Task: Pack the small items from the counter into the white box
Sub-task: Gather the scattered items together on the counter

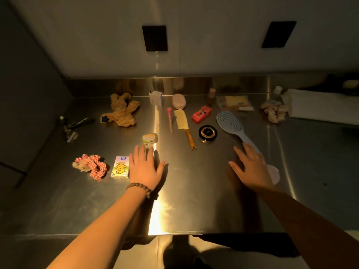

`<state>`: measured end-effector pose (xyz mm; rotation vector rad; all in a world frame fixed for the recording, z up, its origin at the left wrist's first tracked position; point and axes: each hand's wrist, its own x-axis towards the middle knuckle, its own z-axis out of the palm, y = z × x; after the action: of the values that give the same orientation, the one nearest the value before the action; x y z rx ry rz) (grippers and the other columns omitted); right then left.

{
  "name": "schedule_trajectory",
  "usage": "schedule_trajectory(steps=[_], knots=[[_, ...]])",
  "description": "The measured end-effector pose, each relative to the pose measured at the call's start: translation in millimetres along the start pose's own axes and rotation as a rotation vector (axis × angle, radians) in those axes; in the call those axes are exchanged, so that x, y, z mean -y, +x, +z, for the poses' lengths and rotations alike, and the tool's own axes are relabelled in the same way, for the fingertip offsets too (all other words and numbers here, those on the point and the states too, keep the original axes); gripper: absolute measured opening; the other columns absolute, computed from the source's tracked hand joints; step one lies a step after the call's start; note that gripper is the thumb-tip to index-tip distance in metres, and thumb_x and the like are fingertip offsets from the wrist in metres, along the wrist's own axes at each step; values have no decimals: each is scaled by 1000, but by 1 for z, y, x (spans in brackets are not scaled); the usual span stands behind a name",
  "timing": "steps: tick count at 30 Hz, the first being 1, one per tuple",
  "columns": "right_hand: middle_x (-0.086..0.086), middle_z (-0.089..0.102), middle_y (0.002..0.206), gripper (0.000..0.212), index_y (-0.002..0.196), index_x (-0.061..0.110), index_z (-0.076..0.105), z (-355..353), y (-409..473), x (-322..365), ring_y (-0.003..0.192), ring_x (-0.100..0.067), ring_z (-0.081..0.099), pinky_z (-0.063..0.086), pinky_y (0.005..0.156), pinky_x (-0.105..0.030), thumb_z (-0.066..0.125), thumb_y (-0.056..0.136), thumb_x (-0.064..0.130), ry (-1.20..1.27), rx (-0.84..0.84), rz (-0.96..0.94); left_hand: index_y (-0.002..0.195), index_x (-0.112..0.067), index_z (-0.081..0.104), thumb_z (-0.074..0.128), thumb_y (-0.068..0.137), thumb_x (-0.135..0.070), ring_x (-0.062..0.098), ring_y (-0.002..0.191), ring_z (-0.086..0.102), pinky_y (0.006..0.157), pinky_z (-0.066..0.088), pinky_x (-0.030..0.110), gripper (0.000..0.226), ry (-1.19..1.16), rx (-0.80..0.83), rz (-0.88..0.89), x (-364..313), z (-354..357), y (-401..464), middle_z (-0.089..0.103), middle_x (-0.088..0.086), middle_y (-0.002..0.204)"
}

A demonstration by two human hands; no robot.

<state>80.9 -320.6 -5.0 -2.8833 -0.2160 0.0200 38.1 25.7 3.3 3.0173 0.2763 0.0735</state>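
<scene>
Small items lie scattered on the steel counter [194,191]: plush bear [122,111], blue hairbrush [233,125] (bristles up), yellow comb [183,125].

Both hands are flat and spread out over the shiny counter [194,191]. The left hand [145,167] is just beside a tissue pack [120,167] and a red scrunchie [91,166]. The right hand [252,167] covers the end of a blue brush [231,121], with a yellow comb [182,123] and a teddy [122,111] farther back.
</scene>
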Motion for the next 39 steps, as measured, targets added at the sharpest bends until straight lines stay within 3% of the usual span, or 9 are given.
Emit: schedule_trajectory(steps=[5,9,12,16,24,29,34,39], knots=[[-2,-6,159,76,147,40,3,5,-36,-21,145,-28,-8,3,109,-64,25,83,75,-141,3,293,148,-23,6,26,84,-69,37,141,-10,110,-5,55,81,42,-14,-187,26,1,-22,-2,15,156],[-9,0,159,79,148,38,8,13,-48,-16,143,-38,0,11,113,-60,31,81,74,-29,9,447,148,-23,-2,29,81,-73,42,140,-6,112,6,57,89,-34,80,-355,37,6,-30,-5,15,156],[-10,7,158,76,148,34,18,18,-48,-3,142,-39,2,14,115,-55,41,83,67,52,-19,412,148,-19,4,35,84,-68,39,141,5,114,14,49,86,-114,68,-229,37,9,-30,4,15,156],[-6,13,157,67,145,35,27,28,-48,28,142,-35,4,19,112,-55,49,85,57,105,-69,319,147,-23,4,32,81,-69,32,142,7,114,12,43,85,-189,58,-48,19,16,-30,3,10,157],[1,-4,159,68,148,40,15,40,-16,105,145,-24,-9,14,117,-48,52,90,42,229,-24,147,148,-29,-7,20,85,-68,30,142,-15,113,-2,51,79,-93,97,-18,0,28,-3,-9,8,157],[4,-17,158,71,148,43,5,55,16,146,144,-22,-15,13,116,-44,49,92,36,231,-15,91,146,-30,-11,22,85,-67,36,141,-14,113,-1,50,79,-102,92,-7,7,29,22,-15,13,155],[-4,-6,160,65,150,33,14,64,43,158,145,-27,-5,22,115,-46,47,94,29,168,-39,94,145,-34,-15,21,86,-66,36,140,-14,115,2,45,77,-159,117,10,10,30,47,-19,12,154],[-22,38,145,53,133,11,54,64,60,158,133,-40,37,45,100,-49,69,81,11,261,-269,-63,148,-32,-3,27,93,-54,34,142,-10,116,5,44,66,-162,99,35,-5,30,73,-5,13,156]])
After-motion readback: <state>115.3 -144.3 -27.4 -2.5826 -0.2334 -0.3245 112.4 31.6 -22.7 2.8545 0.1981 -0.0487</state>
